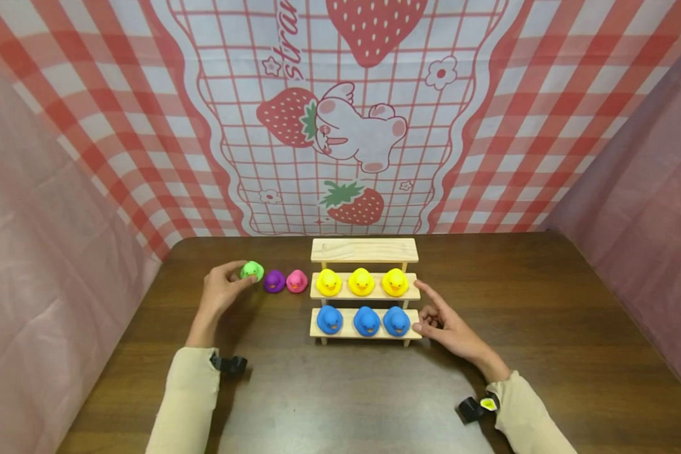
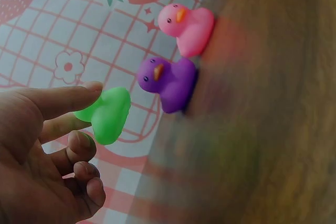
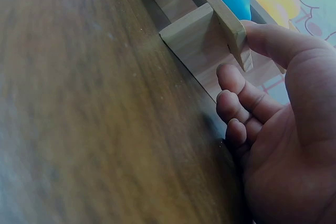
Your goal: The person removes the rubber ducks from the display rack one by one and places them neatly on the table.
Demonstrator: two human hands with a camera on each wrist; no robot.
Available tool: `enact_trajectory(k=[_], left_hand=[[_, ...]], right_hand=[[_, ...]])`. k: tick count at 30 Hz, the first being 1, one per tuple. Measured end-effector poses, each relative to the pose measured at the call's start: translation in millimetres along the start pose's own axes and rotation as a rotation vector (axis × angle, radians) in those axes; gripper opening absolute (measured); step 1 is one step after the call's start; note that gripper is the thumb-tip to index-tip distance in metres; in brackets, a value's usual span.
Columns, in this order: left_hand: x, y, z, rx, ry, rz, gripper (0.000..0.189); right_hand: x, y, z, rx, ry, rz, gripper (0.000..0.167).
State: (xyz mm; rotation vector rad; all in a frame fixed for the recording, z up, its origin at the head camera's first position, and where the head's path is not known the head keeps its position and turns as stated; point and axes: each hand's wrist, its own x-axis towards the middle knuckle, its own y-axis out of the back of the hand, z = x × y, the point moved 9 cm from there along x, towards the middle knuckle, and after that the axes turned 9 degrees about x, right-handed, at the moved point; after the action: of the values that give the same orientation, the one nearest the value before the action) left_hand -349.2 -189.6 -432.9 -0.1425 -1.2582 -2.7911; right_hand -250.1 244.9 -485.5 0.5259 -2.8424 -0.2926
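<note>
Ducks (image 1: 361,282) on tiered stand (image 1: 364,250), more ducks (image 1: 274,282) left, cloth (image 1: 340,126) behind

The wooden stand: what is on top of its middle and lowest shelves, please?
Three yellow ducks are on the middle shelf, and three blue ducks on the lowest shelf. The wood directly under each duck is covered, so it cannot be seen.

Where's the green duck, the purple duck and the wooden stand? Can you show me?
Green duck (image 2: 112,115): left wrist view, on its body.
Purple duck (image 2: 177,81): left wrist view, on its body.
Wooden stand (image 1: 364,251): head view, on its top step.
</note>
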Motion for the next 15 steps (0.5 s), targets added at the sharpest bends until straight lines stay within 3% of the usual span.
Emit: enact_trajectory(k=[15], left_hand=[[0.0,-16.4,-23.2,0.028,0.032,-0.038,0.046]], right_hand=[[-0.3,0,0,0.0,-0.007,0.0,0.079]])
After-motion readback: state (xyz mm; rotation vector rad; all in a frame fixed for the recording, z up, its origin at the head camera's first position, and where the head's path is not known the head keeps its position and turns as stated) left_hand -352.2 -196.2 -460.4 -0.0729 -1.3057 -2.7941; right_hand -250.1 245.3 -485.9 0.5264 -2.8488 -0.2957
